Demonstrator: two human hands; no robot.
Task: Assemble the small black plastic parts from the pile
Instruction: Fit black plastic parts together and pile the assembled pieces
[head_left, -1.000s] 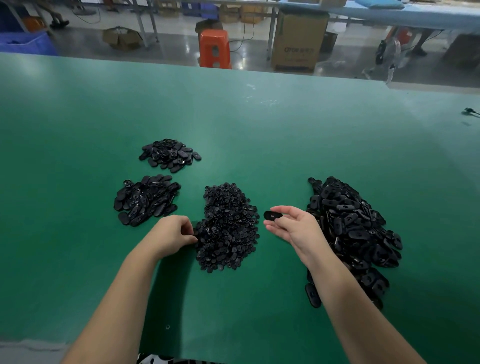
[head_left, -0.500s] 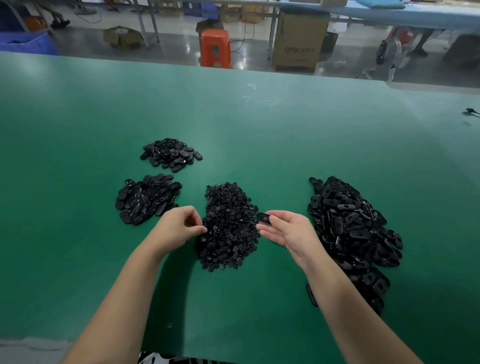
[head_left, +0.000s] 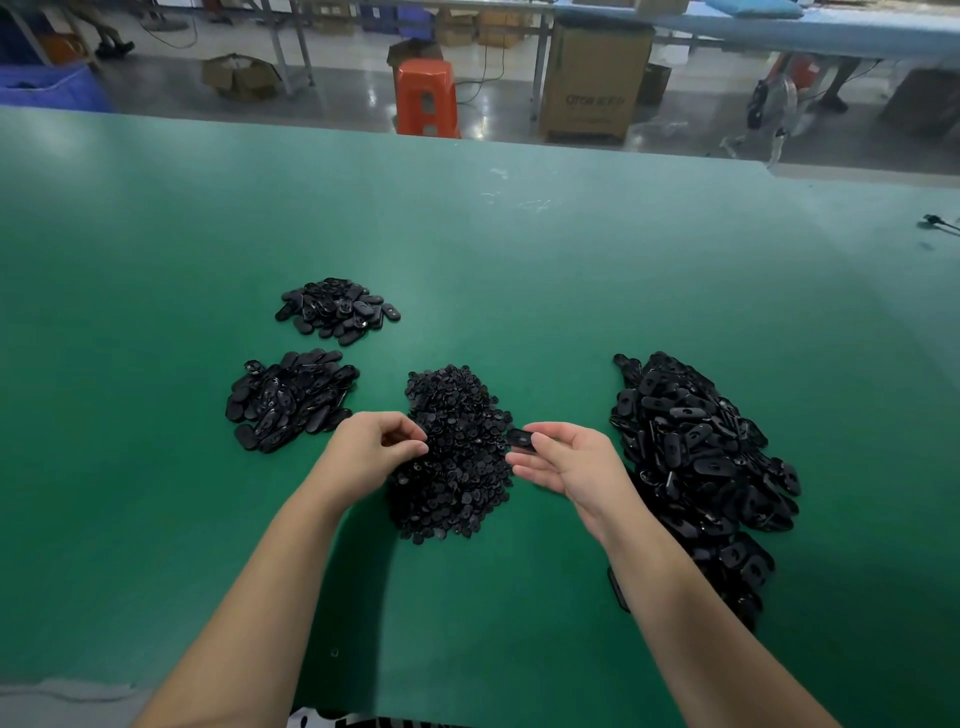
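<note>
Four heaps of black plastic parts lie on the green table (head_left: 519, 270). A centre pile of small round pieces (head_left: 457, 441) sits between my hands. A big pile of oval shells (head_left: 696, 452) is on the right; two smaller oval piles lie on the left (head_left: 291, 400) and far left (head_left: 337, 309). My right hand (head_left: 566, 462), palm up, pinches one oval shell (head_left: 519, 439) between thumb and fingers at the centre pile's right edge. My left hand (head_left: 374, 452) hovers over that pile's left edge with fingertips pinched together; whether a small piece is between them is hidden.
The table's far edge runs across the top; beyond it stand an orange stool (head_left: 426, 96), a cardboard box (head_left: 595, 78) and other tables. A small dark object (head_left: 935, 222) lies at the far right of the table.
Both hands have drawn closer together over the centre pile. My right hand carried the oval shell leftward from the big pile; my left hand rose from the pile's lower-left edge.
</note>
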